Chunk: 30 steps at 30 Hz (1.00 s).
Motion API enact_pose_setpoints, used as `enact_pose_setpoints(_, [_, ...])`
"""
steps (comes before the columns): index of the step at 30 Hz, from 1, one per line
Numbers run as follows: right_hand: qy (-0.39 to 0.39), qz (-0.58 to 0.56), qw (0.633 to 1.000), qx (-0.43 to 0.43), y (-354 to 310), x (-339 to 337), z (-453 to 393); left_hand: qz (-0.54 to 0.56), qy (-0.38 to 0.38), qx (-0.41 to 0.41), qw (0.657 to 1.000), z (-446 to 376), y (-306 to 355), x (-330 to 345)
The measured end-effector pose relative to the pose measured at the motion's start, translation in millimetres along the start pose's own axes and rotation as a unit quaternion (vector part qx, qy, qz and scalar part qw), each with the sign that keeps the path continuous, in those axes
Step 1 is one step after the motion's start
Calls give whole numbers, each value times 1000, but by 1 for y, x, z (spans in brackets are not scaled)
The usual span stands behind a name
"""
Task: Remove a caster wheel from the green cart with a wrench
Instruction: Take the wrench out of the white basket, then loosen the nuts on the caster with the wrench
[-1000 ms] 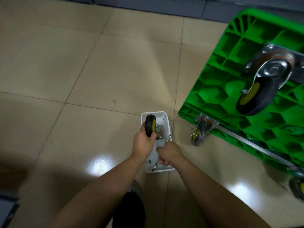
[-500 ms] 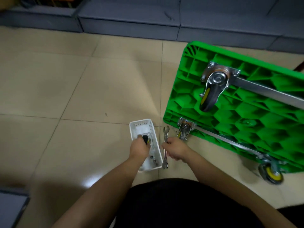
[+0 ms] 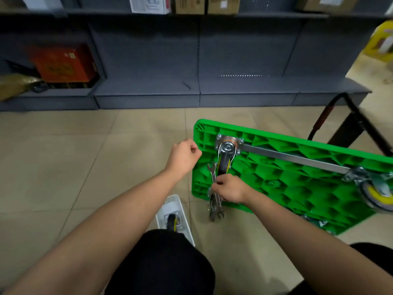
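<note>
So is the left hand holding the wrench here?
No, the right hand grips the wrench; the left hand is curled and holds nothing.

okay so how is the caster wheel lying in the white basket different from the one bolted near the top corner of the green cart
The wheel in the basket is detached and lies loose inside the white basket on the floor; the top-corner caster sits bolted to the green cart by its plate. The basket wheel is partly hidden behind the person's knee; the mounted caster shows in full. The right hand holds the wrench just beside the mounted caster, while nothing touches the basket wheel. Both have dark tyres and yellow hubs.
</note>
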State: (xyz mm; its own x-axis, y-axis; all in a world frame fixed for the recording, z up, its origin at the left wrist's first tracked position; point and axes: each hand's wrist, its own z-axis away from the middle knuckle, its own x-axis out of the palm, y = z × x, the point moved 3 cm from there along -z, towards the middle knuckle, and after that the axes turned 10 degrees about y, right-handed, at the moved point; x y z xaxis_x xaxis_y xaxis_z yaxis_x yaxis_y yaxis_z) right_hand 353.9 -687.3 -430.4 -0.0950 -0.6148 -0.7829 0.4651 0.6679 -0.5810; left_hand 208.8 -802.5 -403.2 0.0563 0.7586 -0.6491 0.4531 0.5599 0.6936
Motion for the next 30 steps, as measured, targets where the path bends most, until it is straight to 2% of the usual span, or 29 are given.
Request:
enact_pose_setpoints(3, [8,-5,1000,-8,11,-29,-1,-26,-6,96,995,-17,28,9])
enact_pose_setpoints(7, [15,7,1000,-12,39,-56,-15,-65,-44,232,970,-46,54,41])
enact_pose_setpoints(10, [24,-9,1000,-1,66,-69,-29,-121,-73,281,949,-68,63,69])
enact_pose_setpoints(13, [28,-4,1000,4,87,-81,-38,-196,-122,280,932,-81,64,88])
enact_pose_setpoints(17, [-6,-71,997,21,109,-83,-48,-203,-133,273,931,-83,68,87])
enact_pose_setpoints(24, [-22,-22,997,-69,110,-87,-44,-173,-84,295,936,-40,60,67])
enact_pose_setpoints(30, [-19,12,995,-96,119,-81,-20,-178,-43,307,934,7,61,60])
